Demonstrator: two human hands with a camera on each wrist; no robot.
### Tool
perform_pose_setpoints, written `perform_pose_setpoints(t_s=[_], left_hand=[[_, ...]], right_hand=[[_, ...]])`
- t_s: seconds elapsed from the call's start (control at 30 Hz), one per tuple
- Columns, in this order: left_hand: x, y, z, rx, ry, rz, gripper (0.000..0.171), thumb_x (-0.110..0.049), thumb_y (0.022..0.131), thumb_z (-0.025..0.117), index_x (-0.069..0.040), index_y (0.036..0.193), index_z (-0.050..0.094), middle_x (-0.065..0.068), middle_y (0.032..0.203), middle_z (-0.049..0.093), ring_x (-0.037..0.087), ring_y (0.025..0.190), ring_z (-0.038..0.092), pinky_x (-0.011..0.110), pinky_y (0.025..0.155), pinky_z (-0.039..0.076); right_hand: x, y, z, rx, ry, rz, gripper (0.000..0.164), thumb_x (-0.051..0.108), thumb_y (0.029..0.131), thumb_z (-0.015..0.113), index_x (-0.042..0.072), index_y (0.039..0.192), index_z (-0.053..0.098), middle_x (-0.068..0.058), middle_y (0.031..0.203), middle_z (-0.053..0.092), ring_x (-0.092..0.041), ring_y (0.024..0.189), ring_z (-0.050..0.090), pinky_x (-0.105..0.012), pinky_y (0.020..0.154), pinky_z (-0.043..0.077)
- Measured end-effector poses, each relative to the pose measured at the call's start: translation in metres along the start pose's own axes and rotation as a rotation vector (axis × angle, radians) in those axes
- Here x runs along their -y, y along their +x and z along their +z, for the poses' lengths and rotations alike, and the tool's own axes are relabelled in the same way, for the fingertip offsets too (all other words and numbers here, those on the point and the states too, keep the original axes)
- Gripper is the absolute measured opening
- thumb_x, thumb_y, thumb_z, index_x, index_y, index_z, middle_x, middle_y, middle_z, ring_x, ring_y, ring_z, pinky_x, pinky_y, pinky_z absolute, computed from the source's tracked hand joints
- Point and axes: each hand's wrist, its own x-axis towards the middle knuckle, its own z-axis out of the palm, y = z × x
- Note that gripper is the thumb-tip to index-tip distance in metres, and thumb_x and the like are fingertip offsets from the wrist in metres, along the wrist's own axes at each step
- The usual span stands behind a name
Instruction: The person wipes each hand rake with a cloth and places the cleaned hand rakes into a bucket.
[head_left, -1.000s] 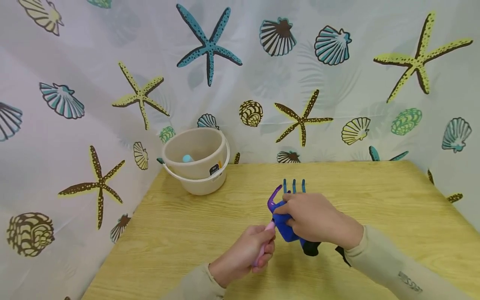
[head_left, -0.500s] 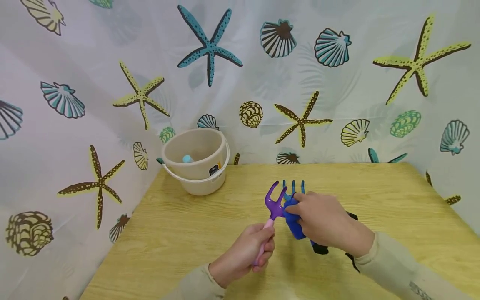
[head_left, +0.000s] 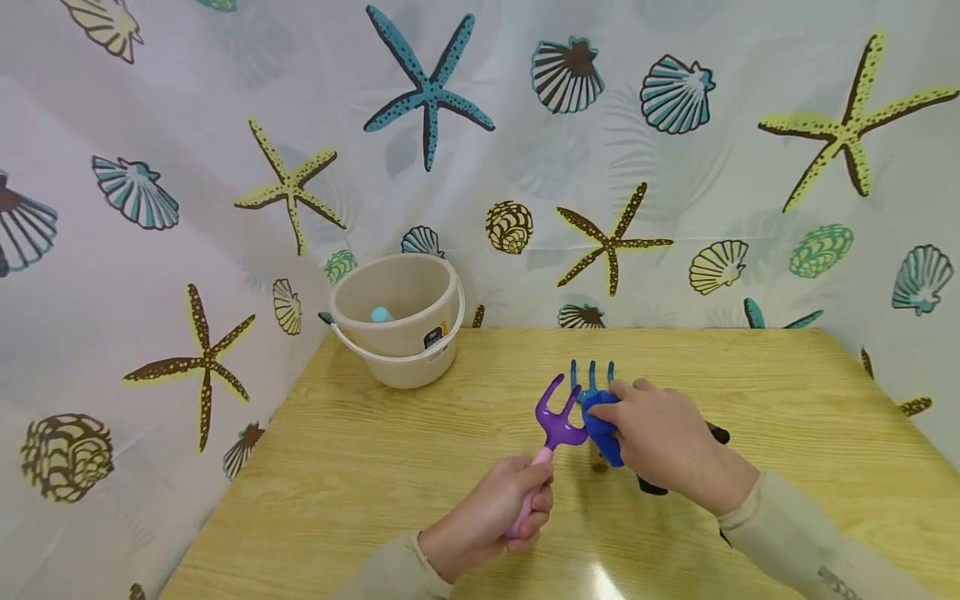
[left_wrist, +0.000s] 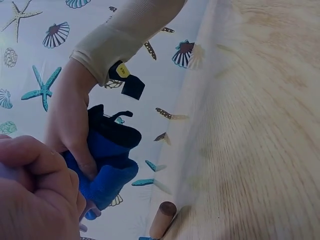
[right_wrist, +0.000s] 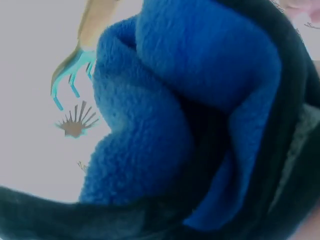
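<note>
My left hand (head_left: 495, 510) grips the pink handle of a small hand fork (head_left: 557, 427), its purple head pointing away from me. Two prongs show; the cloth covers the head's right side. My right hand (head_left: 663, 442) pinches a blue fleecy cloth (head_left: 602, 433) with black edging against that side. Folds of the cloth (right_wrist: 200, 55) fill most of the right wrist view. In the left wrist view, my left hand (left_wrist: 42, 187) is close up, and my right hand (left_wrist: 70, 120) clasps the bunched cloth (left_wrist: 117, 175) just beyond.
Behind the cloth, a blue three-pronged hand rake (head_left: 592, 375) lies on the wooden table (head_left: 375, 467); its wooden handle (left_wrist: 163, 219) shows in the left wrist view. A beige bucket (head_left: 393, 333) with a light-blue-topped object (head_left: 381, 315) inside stands back left. A shell-printed curtain (head_left: 450, 192) encloses the table.
My right hand and the cloth have moved right along the fork, uncovering more of its purple head. The fork head has turned and shifted slightly. My left hand keeps its grip.
</note>
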Motion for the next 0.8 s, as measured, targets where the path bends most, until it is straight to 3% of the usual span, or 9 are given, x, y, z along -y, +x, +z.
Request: perform_pose_setpoints(t_s=[0.13,0.2,0.37,0.47,0.57,0.7,0.8], left_hand=[[0.000,0.000,0.001,-0.028,-0.006,0.013,0.021,-0.027,0.106,0.046,-0.010,0.094,0.044,-0.005,0.064,0.041,0.005,0.041,0.032,0.018,0.032,0.025],[0.000,-0.001,0.002,-0.030,-0.001,0.015,0.020,-0.026,0.105,0.047,-0.009,0.095,0.044,-0.005,0.065,0.040,0.006,0.041,0.032,0.018,0.032,0.025],[-0.001,-0.001,0.005,-0.021,0.033,0.006,0.019,-0.025,0.106,0.047,-0.008,0.098,0.043,-0.004,0.067,0.042,0.008,0.041,0.031,0.019,0.033,0.025],[0.000,-0.002,0.007,-0.029,0.043,0.006,0.019,-0.025,0.107,0.045,-0.007,0.099,0.043,-0.004,0.067,0.042,0.008,0.040,0.032,0.020,0.033,0.025],[0.000,-0.004,0.008,-0.033,0.042,0.008,0.020,-0.026,0.107,0.045,-0.008,0.099,0.043,-0.004,0.066,0.042,0.008,0.040,0.032,0.020,0.032,0.026],[-0.004,-0.008,0.008,-0.038,0.036,0.008,0.020,-0.026,0.106,0.047,-0.008,0.098,0.043,-0.005,0.066,0.041,0.007,0.040,0.031,0.019,0.032,0.026],[-0.005,-0.010,0.008,-0.032,0.034,-0.002,0.020,-0.025,0.106,0.047,-0.008,0.098,0.043,-0.004,0.066,0.042,0.007,0.040,0.032,0.019,0.032,0.026]], right_hand=[[-0.001,-0.002,0.002,-0.130,-0.092,-0.007,0.037,0.019,0.078,0.083,0.017,0.115,0.076,-0.014,0.112,0.068,-0.034,0.092,0.066,-0.046,0.064,0.061],[0.001,0.000,-0.002,-0.164,-0.073,-0.013,0.038,0.019,0.079,0.083,0.017,0.116,0.075,-0.014,0.113,0.068,-0.033,0.093,0.066,-0.046,0.066,0.061],[0.010,0.008,-0.013,-0.094,0.018,-0.027,0.034,0.023,0.085,0.081,0.020,0.118,0.075,-0.014,0.119,0.068,-0.032,0.098,0.066,-0.046,0.070,0.062],[0.015,0.010,-0.014,-0.077,-0.041,-0.012,0.042,0.032,0.079,0.085,0.019,0.118,0.075,-0.015,0.119,0.068,-0.033,0.099,0.065,-0.047,0.070,0.061],[0.018,0.010,-0.014,-0.117,-0.125,-0.006,0.056,0.039,0.070,0.092,0.018,0.118,0.073,-0.015,0.116,0.066,-0.034,0.099,0.064,-0.049,0.072,0.061],[0.017,0.009,-0.015,-0.240,-0.233,-0.035,0.054,0.034,0.071,0.092,0.014,0.117,0.072,-0.016,0.110,0.065,-0.035,0.096,0.063,-0.050,0.071,0.060],[0.013,0.011,-0.019,-0.285,-0.192,-0.044,0.043,0.022,0.076,0.088,0.014,0.116,0.074,-0.015,0.108,0.066,-0.034,0.092,0.064,-0.048,0.069,0.060]])
